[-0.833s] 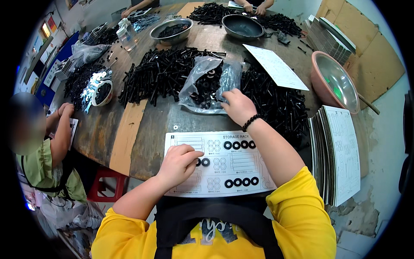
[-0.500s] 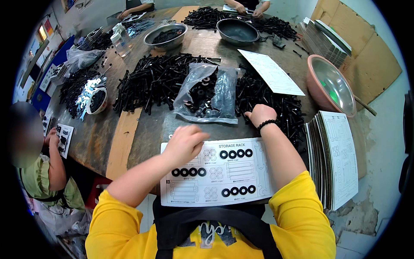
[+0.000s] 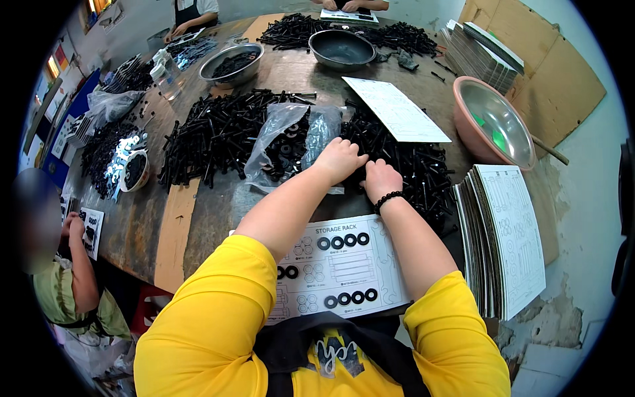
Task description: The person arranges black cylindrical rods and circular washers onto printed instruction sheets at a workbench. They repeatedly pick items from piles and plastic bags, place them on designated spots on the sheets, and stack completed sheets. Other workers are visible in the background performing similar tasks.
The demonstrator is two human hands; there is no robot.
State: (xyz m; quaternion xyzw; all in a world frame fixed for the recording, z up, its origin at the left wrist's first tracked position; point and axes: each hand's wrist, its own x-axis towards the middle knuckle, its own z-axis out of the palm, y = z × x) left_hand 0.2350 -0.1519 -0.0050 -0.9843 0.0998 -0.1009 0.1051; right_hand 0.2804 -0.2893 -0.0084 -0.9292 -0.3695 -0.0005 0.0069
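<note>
My left hand (image 3: pixel 340 161) reaches across the clear plastic bag (image 3: pixel 321 135) to the right-hand heap of black bolts (image 3: pixel 413 173), its fingers somewhat apart and nothing visible in them. Close beside it, my right hand (image 3: pixel 382 180), with a black beaded bracelet on the wrist, has its fingers curled down at the heap's edge; whatever they hold is hidden. Black washers (image 3: pixel 289 157) lie in the bag. Below my forearms lies a white printed card (image 3: pixel 350 267) with rows of black rings (image 3: pixel 350 296) on it. My left arm covers its left part.
A stack of printed cards (image 3: pixel 509 231) stands at the right, near a pink-rimmed basin (image 3: pixel 493 126). Another printed card (image 3: pixel 397 109) lies over the bolts. Further off are metal bowls (image 3: pixel 342 49) and more bolts (image 3: pixel 218 135). A co-worker (image 3: pixel 79 264) sits at the left.
My left hand has moved from above the card up and right to the bolts, beside my right hand. My right hand stays at the heap. The whole view has shifted slightly.
</note>
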